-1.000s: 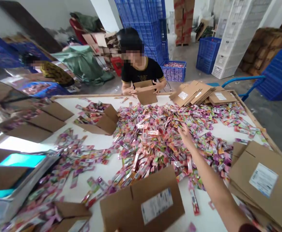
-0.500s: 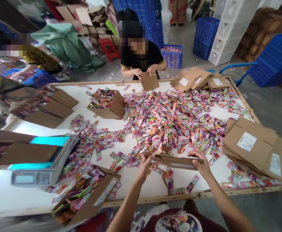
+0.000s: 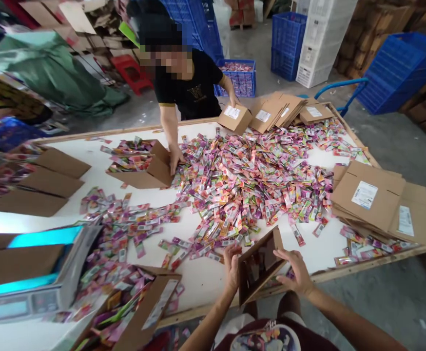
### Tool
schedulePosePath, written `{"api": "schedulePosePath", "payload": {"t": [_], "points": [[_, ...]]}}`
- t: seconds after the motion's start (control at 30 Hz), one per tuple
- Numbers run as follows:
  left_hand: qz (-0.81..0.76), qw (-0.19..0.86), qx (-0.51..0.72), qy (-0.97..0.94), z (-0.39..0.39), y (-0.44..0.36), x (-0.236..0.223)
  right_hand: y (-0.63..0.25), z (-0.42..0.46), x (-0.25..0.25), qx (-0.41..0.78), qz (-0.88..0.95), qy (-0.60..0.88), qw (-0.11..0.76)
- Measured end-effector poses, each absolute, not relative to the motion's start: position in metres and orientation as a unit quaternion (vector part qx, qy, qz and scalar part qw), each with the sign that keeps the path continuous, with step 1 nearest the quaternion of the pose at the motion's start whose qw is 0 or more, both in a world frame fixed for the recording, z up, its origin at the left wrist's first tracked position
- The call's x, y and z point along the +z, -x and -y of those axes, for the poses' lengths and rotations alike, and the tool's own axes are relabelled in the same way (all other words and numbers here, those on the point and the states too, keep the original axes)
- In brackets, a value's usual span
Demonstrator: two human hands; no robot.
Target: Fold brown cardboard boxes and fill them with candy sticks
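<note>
A small cardboard box (image 3: 248, 280), tilted and with its opening toward me, is held between my two hands above the table's front edge. My left hand (image 3: 232, 267) grips its left side, fingertips near the upper corner. On the right edge is my right hand (image 3: 296, 274), its fingers at the top and the thumb lower down. Beyond the box spreads a large heap of colourful small packets (image 3: 235, 180). A filled cardboard box (image 3: 150, 302) stands to the left of my hands, near the front edge.
Flattened cardboard boxes (image 3: 376, 195) are stacked at the right. A scale (image 3: 19, 302) with an open box on it stands at the left. Across the table, a co-worker (image 3: 194, 87) touches a filled box (image 3: 156, 168) and a closed carton (image 3: 235, 119). A wooden rim (image 3: 381, 265) edges the table.
The flat carton in my hands has been turned and opened out into a box, closer to me. The co-worker has leaned over and reached one hand to the filled box. My view has shifted right.
</note>
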State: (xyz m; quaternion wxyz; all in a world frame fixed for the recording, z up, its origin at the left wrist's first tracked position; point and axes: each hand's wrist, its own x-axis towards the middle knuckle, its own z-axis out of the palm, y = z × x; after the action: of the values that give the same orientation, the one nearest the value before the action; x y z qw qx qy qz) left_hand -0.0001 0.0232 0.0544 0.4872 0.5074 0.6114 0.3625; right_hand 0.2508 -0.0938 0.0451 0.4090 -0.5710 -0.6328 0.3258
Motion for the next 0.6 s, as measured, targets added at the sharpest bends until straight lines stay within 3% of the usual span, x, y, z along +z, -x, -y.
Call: {"api": "schedulePosePath", "payload": {"t": [0.23, 0.37, 0.47, 0.6], "points": [[-0.548, 0.413, 0.42, -0.594, 0.026, 0.001, 0.034, -0.26, 0.093, 0.042, 0.352, 0.63, 0.563, 0.402], [-0.602, 0.31, 0.383, -0.629, 0.025, -0.002, 0.012, -0.234, 0.08, 0.024, 0.208, 0.562, 0.677, 0.428], [-0.495, 0.309, 0.317, -0.748, 0.002, 0.014, 0.008, -0.223, 0.068, 0.014, 0.092, 0.559, 0.721, 0.4], [-0.319, 0.351, 0.165, -0.865, -0.014, 0.066, 0.03, -0.229, 0.063, 0.009, 0.131, 0.631, 0.673, 0.362]]}}
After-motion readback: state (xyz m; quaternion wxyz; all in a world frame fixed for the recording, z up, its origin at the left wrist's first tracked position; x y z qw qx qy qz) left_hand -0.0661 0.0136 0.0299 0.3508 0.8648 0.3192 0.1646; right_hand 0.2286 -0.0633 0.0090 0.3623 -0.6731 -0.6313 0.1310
